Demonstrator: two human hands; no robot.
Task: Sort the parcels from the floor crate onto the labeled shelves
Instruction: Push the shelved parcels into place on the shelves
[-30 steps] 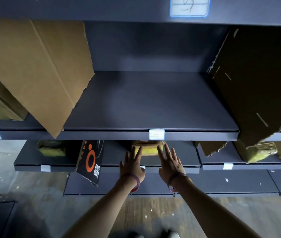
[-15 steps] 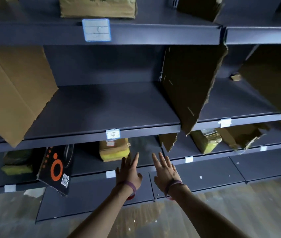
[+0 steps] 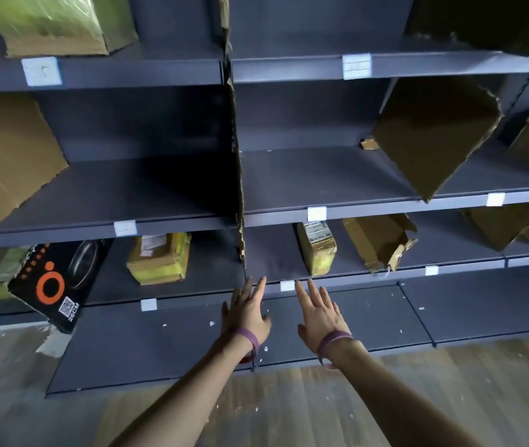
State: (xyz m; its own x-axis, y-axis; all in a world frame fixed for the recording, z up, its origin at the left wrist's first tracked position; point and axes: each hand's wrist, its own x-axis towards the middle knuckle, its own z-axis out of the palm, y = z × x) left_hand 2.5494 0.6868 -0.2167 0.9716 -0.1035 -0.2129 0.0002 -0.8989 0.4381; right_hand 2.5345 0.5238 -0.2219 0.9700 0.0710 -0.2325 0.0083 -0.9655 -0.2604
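Lying long-axis front-to-back — parcel (image 3: 316, 248); left hand (image 3: 247, 312), right hand (image 3: 319, 314) splayed.

Parcel (image 3: 316, 248) on shelf (image 3: 272, 258), between divider (image 3: 239, 188) and box (image 3: 377, 238).

On the near left, the black box (image 3: 53, 282) leaning off the lower shelf edge is showing "26CM" in white print at its bottom corner, just beside a white QR code (image 3: 66, 305) and below a large orange ring logo (image 3: 49, 287). Small orange marks are running along its upper edge, too small to read. The white shelf tag (image 3: 41, 71) on the top left edge is carrying a faint handwritten stroke, illegible. The top right tag (image 3: 356, 66) is showing only blurred lines. The slip (image 3: 314, 230) on the taped parcel (image 3: 318, 253) right of centre is blurring into unreadable print.
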